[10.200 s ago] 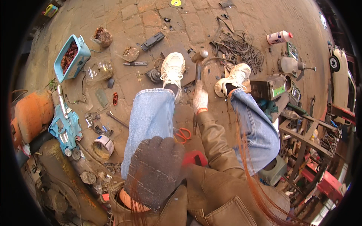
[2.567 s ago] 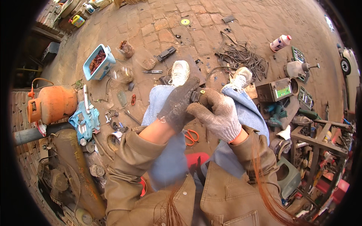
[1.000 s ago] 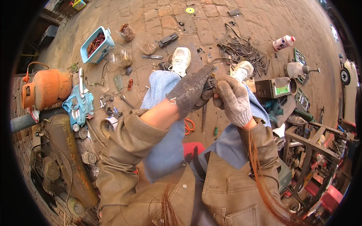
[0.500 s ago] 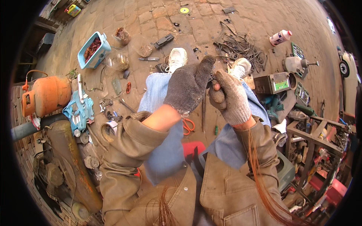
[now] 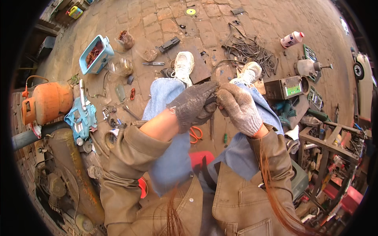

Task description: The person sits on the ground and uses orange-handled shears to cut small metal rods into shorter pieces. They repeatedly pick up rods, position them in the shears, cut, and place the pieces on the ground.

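Note:
My left hand [image 5: 193, 105], in a dark grey knit glove, is closed with a black cable [image 5: 211, 99] showing at its fingers. My right hand [image 5: 237, 107], in a paler, dirty knit glove, has its fingers curled in against the left fingertips, pinching at the same spot. The held part is mostly hidden between the gloves. Beyond the hands, a black cable loop [image 5: 223, 62] arcs toward a tangled cable pile [image 5: 252, 51]. Between my knees lie orange-handled scissors [image 5: 195, 135] and a small green-handled tool [image 5: 225, 138].
To the left are a blue basin [image 5: 84, 63], an orange gas cylinder [image 5: 53, 101] and a blue plastic bag [image 5: 75, 122]. On the right stand a box-shaped battery [image 5: 275, 89], a green power drill [image 5: 288, 113] and a metal frame [image 5: 328, 135]. A white bottle [image 5: 291, 40] lies farther off.
My left hand has turned and lowered, its raised thumb now folded down against the right fingers. The right hand has dropped slightly. A cable loop now shows beyond the hands.

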`<state>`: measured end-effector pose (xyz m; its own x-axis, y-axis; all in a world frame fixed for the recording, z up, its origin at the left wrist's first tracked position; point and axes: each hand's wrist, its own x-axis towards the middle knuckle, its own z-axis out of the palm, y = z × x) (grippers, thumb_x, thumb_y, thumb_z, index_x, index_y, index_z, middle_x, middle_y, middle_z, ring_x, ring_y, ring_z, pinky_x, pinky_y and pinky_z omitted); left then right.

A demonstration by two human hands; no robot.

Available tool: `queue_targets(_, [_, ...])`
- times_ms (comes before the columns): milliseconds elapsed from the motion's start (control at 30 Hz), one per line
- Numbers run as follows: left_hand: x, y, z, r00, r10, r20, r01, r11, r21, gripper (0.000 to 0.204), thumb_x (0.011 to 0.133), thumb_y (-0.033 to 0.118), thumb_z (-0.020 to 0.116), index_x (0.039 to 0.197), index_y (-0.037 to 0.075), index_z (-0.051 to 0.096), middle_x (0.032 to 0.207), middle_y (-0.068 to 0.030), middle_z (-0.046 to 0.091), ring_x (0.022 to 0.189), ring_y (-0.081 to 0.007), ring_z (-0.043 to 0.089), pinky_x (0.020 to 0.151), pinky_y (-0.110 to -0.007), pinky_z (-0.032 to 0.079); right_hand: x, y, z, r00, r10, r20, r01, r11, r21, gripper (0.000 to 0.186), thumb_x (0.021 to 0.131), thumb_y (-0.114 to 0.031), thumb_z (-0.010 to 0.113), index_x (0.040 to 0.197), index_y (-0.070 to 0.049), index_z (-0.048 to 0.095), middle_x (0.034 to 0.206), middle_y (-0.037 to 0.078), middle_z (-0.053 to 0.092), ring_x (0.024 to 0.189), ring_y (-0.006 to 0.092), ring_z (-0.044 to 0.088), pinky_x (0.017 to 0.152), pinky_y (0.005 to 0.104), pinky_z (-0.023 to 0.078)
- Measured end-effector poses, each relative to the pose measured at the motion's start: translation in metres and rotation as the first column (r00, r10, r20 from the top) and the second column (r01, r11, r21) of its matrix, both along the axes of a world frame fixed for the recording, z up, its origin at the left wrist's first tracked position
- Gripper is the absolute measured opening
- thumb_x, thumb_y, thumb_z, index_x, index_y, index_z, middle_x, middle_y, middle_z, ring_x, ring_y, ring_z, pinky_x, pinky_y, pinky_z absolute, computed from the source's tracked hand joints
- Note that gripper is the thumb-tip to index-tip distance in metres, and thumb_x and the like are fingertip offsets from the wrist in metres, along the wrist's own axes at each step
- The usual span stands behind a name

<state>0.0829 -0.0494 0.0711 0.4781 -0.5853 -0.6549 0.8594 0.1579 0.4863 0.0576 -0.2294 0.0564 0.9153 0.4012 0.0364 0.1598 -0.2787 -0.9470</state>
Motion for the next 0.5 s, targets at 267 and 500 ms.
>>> queue_targets(267, [0.007, -0.006, 0.005, 0.996, 0.088, -0.029, -0.090, 0.994, -0.058, 0.041, 0.101, 0.035, 0.043, 0.084, -0.001, 0.056, 0.052, -0.0006, 0.043, 0.034, -0.0098, 0.033, 0.032, -0.024, 0.024, -0.004, 0.002, 0.011, 0.885, -0.129, -0.447, 0.297, 0.897, 0.328, 0.033, 0.100, -0.035, 0.049, 0.093, -0.005, 0.062, 0.074, -0.002, 0.056, 0.060, 0.0051, 0.048, 0.055, 0.0203, 0.041])
queue_targets(500, [0.006, 0.003, -0.002, 0.998, 0.035, 0.046, -0.025, 0.982, -0.189, 0.032, 0.101, 0.033, 0.041, 0.089, 0.009, 0.059, 0.060, 0.0037, 0.047, 0.038, -0.0058, 0.034, 0.033, -0.022, 0.022, -0.001, 0.005, 0.015, 0.916, -0.114, -0.385, 0.244, 0.919, 0.308, 0.031, 0.100, -0.030, 0.049, 0.099, -0.002, 0.060, 0.074, 0.001, 0.055, 0.056, 0.0069, 0.046, 0.049, 0.0203, 0.036])
